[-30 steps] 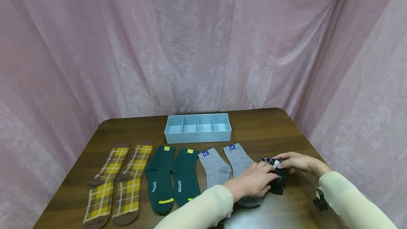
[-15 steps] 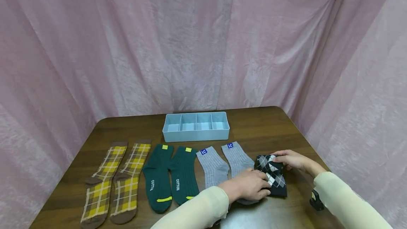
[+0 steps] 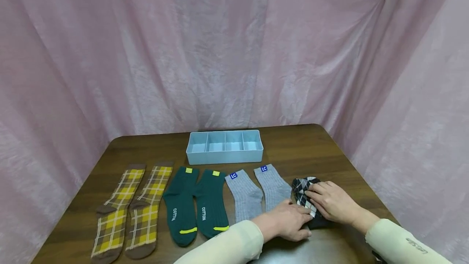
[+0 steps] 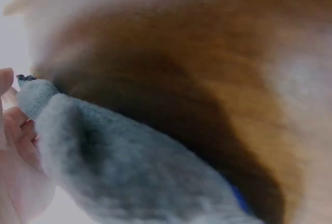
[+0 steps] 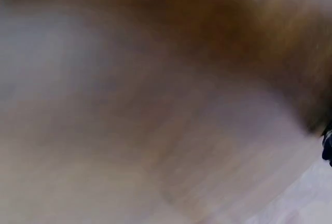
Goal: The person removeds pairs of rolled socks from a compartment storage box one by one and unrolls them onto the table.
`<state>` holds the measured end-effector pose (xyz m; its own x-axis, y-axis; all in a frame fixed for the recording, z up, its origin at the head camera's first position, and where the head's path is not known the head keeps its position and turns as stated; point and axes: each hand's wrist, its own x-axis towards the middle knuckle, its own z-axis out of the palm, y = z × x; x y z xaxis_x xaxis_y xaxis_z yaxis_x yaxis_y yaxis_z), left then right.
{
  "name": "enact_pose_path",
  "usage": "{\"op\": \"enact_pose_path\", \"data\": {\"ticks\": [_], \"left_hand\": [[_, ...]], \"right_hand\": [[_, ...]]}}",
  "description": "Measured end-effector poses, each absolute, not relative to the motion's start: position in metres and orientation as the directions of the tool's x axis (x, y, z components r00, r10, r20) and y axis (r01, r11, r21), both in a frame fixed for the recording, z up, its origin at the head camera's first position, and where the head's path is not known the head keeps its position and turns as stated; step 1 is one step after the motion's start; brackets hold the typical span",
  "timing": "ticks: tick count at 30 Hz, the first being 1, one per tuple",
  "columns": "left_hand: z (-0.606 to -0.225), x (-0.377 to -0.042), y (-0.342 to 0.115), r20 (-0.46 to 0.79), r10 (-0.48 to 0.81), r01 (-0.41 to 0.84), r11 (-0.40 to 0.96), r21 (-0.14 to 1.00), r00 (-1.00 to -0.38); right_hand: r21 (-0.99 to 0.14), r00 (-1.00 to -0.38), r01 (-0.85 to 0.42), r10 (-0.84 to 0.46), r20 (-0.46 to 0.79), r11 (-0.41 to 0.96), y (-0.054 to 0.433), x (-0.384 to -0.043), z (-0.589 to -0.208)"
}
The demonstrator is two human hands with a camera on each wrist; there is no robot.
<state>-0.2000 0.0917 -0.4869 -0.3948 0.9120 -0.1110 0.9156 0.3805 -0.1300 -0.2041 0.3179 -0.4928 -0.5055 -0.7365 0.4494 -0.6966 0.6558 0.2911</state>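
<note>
A black, grey and white argyle sock (image 3: pixel 302 202) lies bunched at the right end of the row in the head view. My right hand (image 3: pixel 333 205) is over its right side and grips the cloth with bent fingers; the thumb is hidden. Against the sock's lower left edge rest the fingertips of my left hand (image 3: pixel 287 220), palm down. The left forearm and hand cover the lower part of the grey ribbed socks (image 3: pixel 272 186). Close in the left wrist view is a grey sock (image 4: pixel 135 167), beside the left fingers. The right wrist view is mostly blur.
Further left lie a dark green pair of socks (image 3: pixel 183 199) and a yellow-brown plaid pair (image 3: pixel 150 203). Behind the row stands a light blue box (image 3: pixel 224 157) with several compartments. Pink curtains (image 3: pixel 227 52) hang around the wooden table (image 3: pixel 300 146).
The argyle sock went from crumpled to spread flat, then bunched again. My right hand has moved from its top right edge down and over it; the left hand stays at its left side.
</note>
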Motion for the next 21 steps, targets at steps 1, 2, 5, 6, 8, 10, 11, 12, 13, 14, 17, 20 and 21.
{"op": "enact_pose_path", "data": {"ticks": [1,2,5,6,8,10,11,12,13,14,17,20,21], "left_hand": [[-0.487,-0.2,0.091,-0.118,0.911,0.916,0.381,-0.124,-0.395],[-0.487,-0.2,0.09,-0.123,0.911,0.917,0.381,-0.119,-0.395],[-0.486,-0.198,0.088,-0.133,0.912,0.921,0.376,-0.101,-0.387],[-0.486,-0.198,0.088,-0.14,0.913,0.923,0.373,-0.091,-0.383],[-0.486,-0.197,0.087,-0.158,0.913,0.926,0.37,-0.069,-0.376],[-0.486,-0.196,0.087,-0.175,0.912,0.929,0.368,-0.048,-0.37],[-0.486,-0.196,0.087,-0.179,0.913,0.93,0.366,-0.043,-0.368],[-0.486,-0.196,0.086,-0.178,0.912,0.929,0.367,-0.041,-0.369],[-0.486,-0.196,0.086,-0.176,0.912,0.928,0.369,-0.042,-0.37],[-0.486,-0.196,0.086,-0.173,0.912,0.928,0.37,-0.045,-0.372],[-0.486,-0.197,0.086,-0.174,0.91,0.927,0.373,-0.049,-0.375],[-0.486,-0.197,0.084,-0.165,0.913,0.928,0.37,-0.054,-0.374],[-0.487,-0.198,0.084,-0.163,0.914,0.928,0.369,-0.054,-0.373]], "right_hand": [[0.28,-0.57,-0.659,-0.706,0.419,0.698,0.318,-0.206,-0.494],[0.253,-0.635,-0.618,-0.662,0.398,0.745,0.317,-0.209,-0.495],[0.157,-0.784,-0.492,-0.514,0.347,0.856,0.317,-0.217,-0.496],[0.131,-0.811,-0.464,-0.479,0.336,0.876,0.317,-0.219,-0.497],[0.11,-0.828,-0.435,-0.445,0.34,0.894,0.316,-0.224,-0.498],[0.122,-0.806,-0.443,-0.454,0.379,0.888,0.315,-0.227,-0.499],[0.142,-0.781,-0.46,-0.475,0.405,0.876,0.314,-0.229,-0.5],[0.168,-0.748,-0.483,-0.505,0.431,0.859,0.314,-0.231,-0.5],[0.202,-0.713,-0.505,-0.538,0.449,0.839,0.313,-0.232,-0.5],[0.236,-0.683,-0.525,-0.57,0.457,0.818,0.313,-0.234,-0.501],[0.3,-0.648,-0.559,-0.633,0.423,0.773,0.312,-0.238,-0.503],[0.273,-0.706,-0.544,-0.608,0.362,0.794,0.31,-0.24,-0.505],[0.25,-0.732,-0.533,-0.589,0.344,0.808,0.309,-0.241,-0.506]]}}
